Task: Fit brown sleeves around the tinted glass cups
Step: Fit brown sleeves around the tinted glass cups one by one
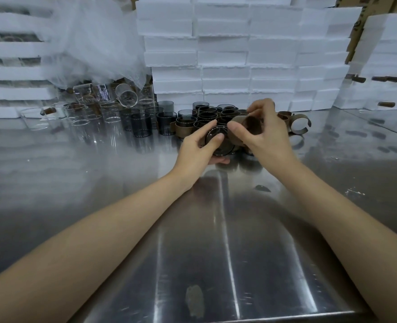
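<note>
My left hand [198, 148] grips a dark tinted glass cup [218, 142], tilted with its mouth toward me, just above the steel table [216, 241]. My right hand [260, 129] holds a brown sleeve [245, 127] right beside the cup's rim, thumb and fingers curled round it. Behind the hands stands a cluster of tinted cups with brown sleeves [206, 116]. Bare tinted cups [141, 123] stand to its left. Loose brown sleeves [298, 123] lie to the right of my right hand.
Clear glass cups [83, 113] crowd the back left, under a heap of white plastic wrap [88, 43]. Stacked white foam boxes [239, 54] wall off the back. More foam trays [11, 66] stand at the left and right.
</note>
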The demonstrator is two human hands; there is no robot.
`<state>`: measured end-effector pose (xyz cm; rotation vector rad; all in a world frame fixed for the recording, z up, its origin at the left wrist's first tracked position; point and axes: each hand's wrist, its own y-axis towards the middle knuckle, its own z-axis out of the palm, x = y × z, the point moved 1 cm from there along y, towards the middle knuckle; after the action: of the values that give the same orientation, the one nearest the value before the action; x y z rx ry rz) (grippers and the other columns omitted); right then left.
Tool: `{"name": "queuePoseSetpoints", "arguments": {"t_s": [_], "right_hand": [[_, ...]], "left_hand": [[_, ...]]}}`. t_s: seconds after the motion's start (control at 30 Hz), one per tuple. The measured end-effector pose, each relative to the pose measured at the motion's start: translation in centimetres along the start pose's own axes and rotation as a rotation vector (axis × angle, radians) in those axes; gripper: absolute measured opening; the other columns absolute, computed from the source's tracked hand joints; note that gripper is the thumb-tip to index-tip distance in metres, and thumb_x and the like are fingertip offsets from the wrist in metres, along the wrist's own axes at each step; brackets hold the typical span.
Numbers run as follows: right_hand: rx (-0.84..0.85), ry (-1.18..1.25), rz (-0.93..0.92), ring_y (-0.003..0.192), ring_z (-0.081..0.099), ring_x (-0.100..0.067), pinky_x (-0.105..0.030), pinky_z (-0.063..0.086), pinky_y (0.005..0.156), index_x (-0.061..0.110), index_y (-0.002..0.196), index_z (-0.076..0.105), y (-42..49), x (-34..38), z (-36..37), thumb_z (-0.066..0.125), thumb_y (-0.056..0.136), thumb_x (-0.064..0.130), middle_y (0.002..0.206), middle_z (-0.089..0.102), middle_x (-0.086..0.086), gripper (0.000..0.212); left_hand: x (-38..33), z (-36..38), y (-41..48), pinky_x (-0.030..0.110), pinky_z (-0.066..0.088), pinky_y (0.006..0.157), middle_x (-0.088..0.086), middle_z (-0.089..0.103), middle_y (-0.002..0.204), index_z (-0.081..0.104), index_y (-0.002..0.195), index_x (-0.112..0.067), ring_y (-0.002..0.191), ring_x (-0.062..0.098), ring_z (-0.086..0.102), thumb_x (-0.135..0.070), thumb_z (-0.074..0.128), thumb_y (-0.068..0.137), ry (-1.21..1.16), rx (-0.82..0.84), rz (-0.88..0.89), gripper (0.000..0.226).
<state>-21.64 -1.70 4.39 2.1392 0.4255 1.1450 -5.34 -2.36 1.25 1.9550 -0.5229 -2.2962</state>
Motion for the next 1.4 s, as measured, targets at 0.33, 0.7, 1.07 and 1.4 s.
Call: {"name": "queuePoseSetpoints", "arguments": {"t_s": [0.33, 0.7, 1.07, 1.4], "right_hand": [[0.109, 0.023, 0.039, 0.056, 0.052, -0.011, -0.027, 0.042, 0.060, -0.002, 0.092, 0.058, -0.8, 0.3, 1.4, 0.028, 0.105, 0.034, 0.069, 0.057, -0.006, 0.050], [0.029, -0.100, 0.016, 0.082, 0.052, -0.018, -0.036, 0.044, 0.080, 0.023, 0.080, 0.054, -0.9, 1.2, 1.9, 0.040, 0.103, 0.036, 0.083, 0.052, -0.003, 0.031], [0.128, -0.016, -0.016, 0.090, 0.062, -0.016, -0.044, 0.052, 0.084, 0.016, 0.111, 0.070, -0.8, 0.3, 1.6, 0.053, 0.098, 0.023, 0.090, 0.060, 0.013, 0.023], [0.192, 0.078, 0.021, 0.090, 0.067, -0.015, -0.028, 0.060, 0.058, 0.008, 0.111, 0.068, -0.7, -0.6, 1.2, 0.048, 0.100, 0.008, 0.102, 0.067, -0.006, 0.024]], "left_hand": [[-0.2, 0.0, -0.1, 0.024, 0.059, 0.067, 0.023, 0.060, 0.127, 0.048, 0.143, -0.012, 0.071, 0.027, 0.074, -0.010, 0.051, 0.101, 0.008, 0.033, 0.012, 0.042], [0.1, 0.5, -0.2, 0.049, 0.054, 0.093, 0.003, 0.067, 0.118, 0.058, 0.134, -0.016, 0.112, 0.027, 0.065, -0.036, 0.076, 0.075, 0.141, -0.021, 0.084, 0.065], [0.0, 0.5, -0.4, 0.041, 0.061, 0.078, 0.004, 0.068, 0.102, 0.065, 0.115, -0.022, 0.099, 0.019, 0.070, -0.007, 0.053, 0.078, 0.124, -0.011, 0.116, 0.043], [-0.2, 0.5, -0.7, 0.033, 0.062, 0.066, -0.008, 0.068, 0.096, 0.067, 0.110, -0.029, 0.077, 0.028, 0.074, 0.003, 0.051, 0.083, 0.156, 0.004, 0.142, 0.044]]}}
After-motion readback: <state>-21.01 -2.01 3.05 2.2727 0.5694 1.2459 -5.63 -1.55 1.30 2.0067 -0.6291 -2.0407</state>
